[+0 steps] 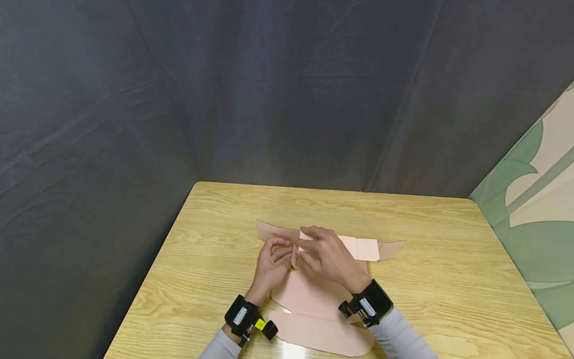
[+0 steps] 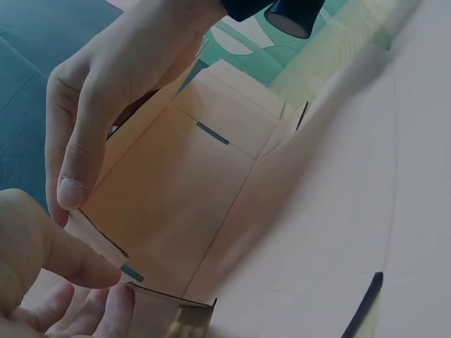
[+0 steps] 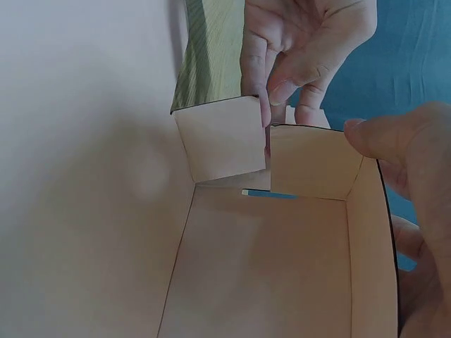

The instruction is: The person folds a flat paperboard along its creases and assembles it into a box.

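A pinkish-brown cardboard box (image 1: 314, 294), partly folded, lies on the table with its long back wall raised. At the left end of that wall, my left hand (image 1: 271, 267) pinches the edge of a small end flap (image 3: 222, 141) between thumb and fingers. Close beside it, my right hand (image 1: 332, 257) grips the wall's corner; its thumb lies on the second end flap (image 3: 310, 158) and its other fingers are behind the wall. In the right wrist view the two flaps stand side by side above a narrow slot (image 3: 271, 194). Fingers partly hide the outer end panel.
The wooden table (image 1: 202, 259) carries the box near its front edge. A dark curtain (image 1: 278, 99) hangs behind and to the left. On the right is a leaf-patterned cloth (image 1: 538, 199). The box's wide lid panel (image 1: 323, 331) extends toward me between the forearms.
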The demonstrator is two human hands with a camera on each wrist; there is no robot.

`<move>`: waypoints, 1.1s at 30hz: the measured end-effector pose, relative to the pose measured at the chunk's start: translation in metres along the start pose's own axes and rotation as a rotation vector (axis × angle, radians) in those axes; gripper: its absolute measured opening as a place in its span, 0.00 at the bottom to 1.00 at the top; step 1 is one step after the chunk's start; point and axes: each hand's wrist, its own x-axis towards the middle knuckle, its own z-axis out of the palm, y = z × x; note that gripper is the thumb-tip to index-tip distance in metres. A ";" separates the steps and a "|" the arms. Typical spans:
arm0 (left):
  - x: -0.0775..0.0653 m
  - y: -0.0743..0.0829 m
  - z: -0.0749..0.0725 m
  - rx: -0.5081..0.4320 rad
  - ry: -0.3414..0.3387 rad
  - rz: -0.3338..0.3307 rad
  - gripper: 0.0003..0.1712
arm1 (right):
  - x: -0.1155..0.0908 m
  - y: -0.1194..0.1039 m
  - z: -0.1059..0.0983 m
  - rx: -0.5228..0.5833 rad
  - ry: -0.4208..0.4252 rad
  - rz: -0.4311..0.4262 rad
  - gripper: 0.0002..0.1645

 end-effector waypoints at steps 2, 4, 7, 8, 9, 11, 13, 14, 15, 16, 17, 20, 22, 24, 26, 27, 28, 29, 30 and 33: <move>0.000 -0.002 0.001 0.007 -0.006 0.009 0.25 | 0.000 0.000 0.000 0.001 -0.001 0.001 0.18; -0.001 -0.003 0.002 0.008 -0.013 0.012 0.25 | 0.000 0.000 0.000 0.002 -0.002 0.004 0.18; -0.001 -0.003 0.003 0.004 -0.031 0.012 0.23 | -0.001 0.000 0.000 -0.005 -0.006 0.009 0.18; -0.001 -0.003 0.004 0.007 -0.037 0.007 0.23 | -0.001 0.000 0.000 -0.009 -0.006 0.010 0.18; -0.001 -0.003 0.004 0.008 -0.043 0.002 0.22 | -0.001 0.000 0.000 -0.012 -0.005 0.011 0.18; -0.001 -0.003 0.004 0.014 -0.053 0.004 0.21 | -0.001 0.001 -0.001 -0.015 -0.007 0.017 0.17; -0.001 -0.004 0.005 0.017 -0.056 0.002 0.21 | -0.001 0.001 -0.001 -0.018 -0.007 0.019 0.17; -0.001 -0.004 0.005 0.018 -0.058 0.002 0.21 | -0.001 0.001 -0.001 -0.020 -0.005 0.019 0.17; -0.001 -0.004 0.005 0.021 -0.058 0.002 0.21 | -0.001 0.001 -0.001 -0.019 -0.003 0.017 0.17; -0.001 -0.004 0.005 0.026 -0.060 0.006 0.21 | -0.001 0.001 -0.001 -0.018 -0.001 0.016 0.17; -0.001 -0.004 0.005 0.030 -0.060 0.002 0.21 | -0.001 0.001 0.000 -0.019 0.005 0.012 0.17; -0.001 -0.003 0.006 0.038 -0.059 -0.009 0.21 | -0.001 0.000 -0.001 -0.020 0.017 0.002 0.17; 0.000 -0.004 0.006 0.041 -0.058 -0.019 0.21 | -0.001 0.000 -0.001 -0.022 0.019 0.000 0.18; 0.000 -0.004 0.007 0.042 -0.055 -0.030 0.22 | -0.001 0.000 -0.001 -0.021 0.015 0.003 0.18; 0.000 -0.005 0.007 0.046 -0.054 -0.031 0.22 | -0.001 -0.001 -0.001 -0.018 0.011 0.005 0.18; 0.000 -0.005 0.007 0.051 -0.053 -0.031 0.22 | -0.001 -0.001 -0.001 -0.018 0.010 0.005 0.18; 0.000 -0.005 0.008 0.059 -0.053 -0.030 0.23 | 0.000 -0.001 -0.001 -0.019 0.009 0.004 0.18; 0.000 -0.005 0.008 0.066 -0.054 -0.028 0.22 | 0.000 -0.001 -0.001 -0.019 0.009 0.003 0.18; 0.000 -0.006 0.008 0.074 -0.056 -0.031 0.22 | 0.000 -0.001 -0.001 -0.019 0.008 0.003 0.18; 0.000 -0.007 0.011 0.103 -0.068 -0.040 0.22 | 0.000 -0.001 -0.001 -0.018 0.011 0.000 0.18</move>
